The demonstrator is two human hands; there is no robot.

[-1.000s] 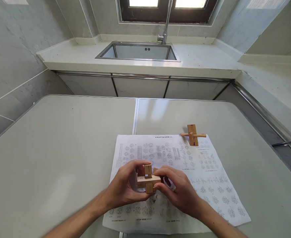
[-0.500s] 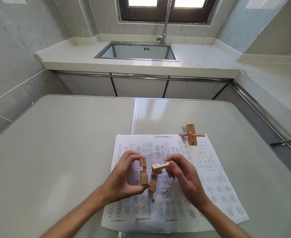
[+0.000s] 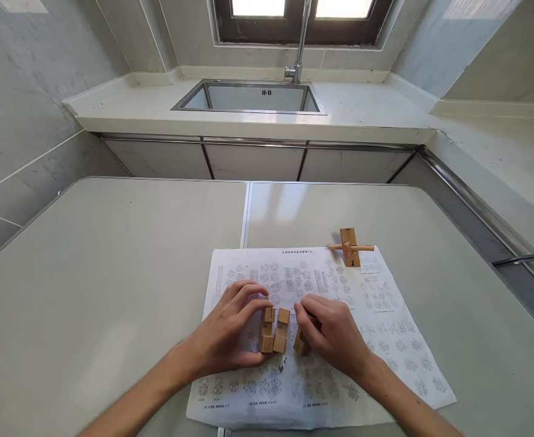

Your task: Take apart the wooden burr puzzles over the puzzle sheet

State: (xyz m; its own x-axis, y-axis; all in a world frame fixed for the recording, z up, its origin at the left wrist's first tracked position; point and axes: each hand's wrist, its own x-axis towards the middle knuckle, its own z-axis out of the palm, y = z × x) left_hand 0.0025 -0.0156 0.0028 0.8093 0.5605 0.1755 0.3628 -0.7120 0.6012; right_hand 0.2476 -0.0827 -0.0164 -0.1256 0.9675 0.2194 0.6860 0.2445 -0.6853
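A notched wooden puzzle piece (image 3: pixel 267 345) is gripped at its two ends between the fingers and thumb of my left hand (image 3: pixel 224 331). Close on its right, a second notched wooden piece (image 3: pixel 280 343) stands over the printed sheet (image 3: pixel 321 403). My right hand (image 3: pixel 335 331) is closed on another wooden puzzle piece (image 3: pixel 301 344), largely hidden behind its fingers. Farther back, an assembled wooden cross (image 3: pixel 351 257) with a thin crossbar rests at the sheet's top right edge.
The sheet of puzzle diagrams lies on a pale table (image 3: pixel 112 273) with a seam down its middle. Beyond the table is a white counter (image 3: pixel 130 109) with a sink (image 3: pixel 249 111) and a tap (image 3: pixel 295 71). A metal-edged ledge runs along the right.
My left hand has lowered its piece slightly, beside the second piece. My right hand has drawn its piece down and turned it more upright, away from the second piece.
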